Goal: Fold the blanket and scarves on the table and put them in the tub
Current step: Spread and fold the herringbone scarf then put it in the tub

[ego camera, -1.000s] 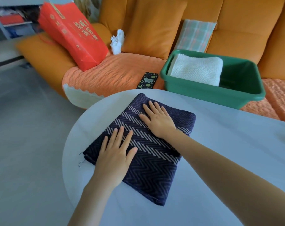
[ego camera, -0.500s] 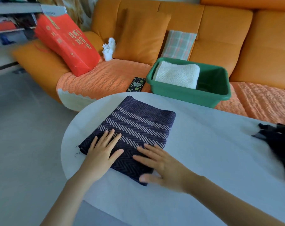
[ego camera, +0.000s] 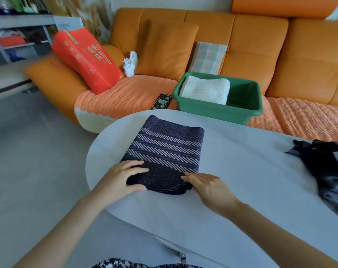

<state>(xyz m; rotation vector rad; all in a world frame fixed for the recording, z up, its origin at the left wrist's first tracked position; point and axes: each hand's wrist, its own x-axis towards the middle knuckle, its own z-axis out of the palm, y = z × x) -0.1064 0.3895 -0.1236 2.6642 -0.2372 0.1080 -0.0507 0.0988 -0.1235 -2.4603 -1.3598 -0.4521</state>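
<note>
Scarf point(ego camera: 165, 149) near edge: L hand point(ego camera: 119, 179) pinches corner, R hand point(ego camera: 210, 187) flat (tub point(ego camera: 212, 113) beyond).

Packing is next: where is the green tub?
In the head view the green tub sits on the orange sofa, upper centre, just beyond the white table, holding a folded cream blanket.

The left hand point(ego camera: 121, 178) and right hand point(ego camera: 208, 187) are bare, with short plain nails. The left forearm point(ego camera: 67, 225) and right forearm point(ego camera: 270, 227) are uncovered too. Along the bottom edge shows a strip of clothing point(ego camera: 125, 265): dark fabric printed with small white flowers
</note>
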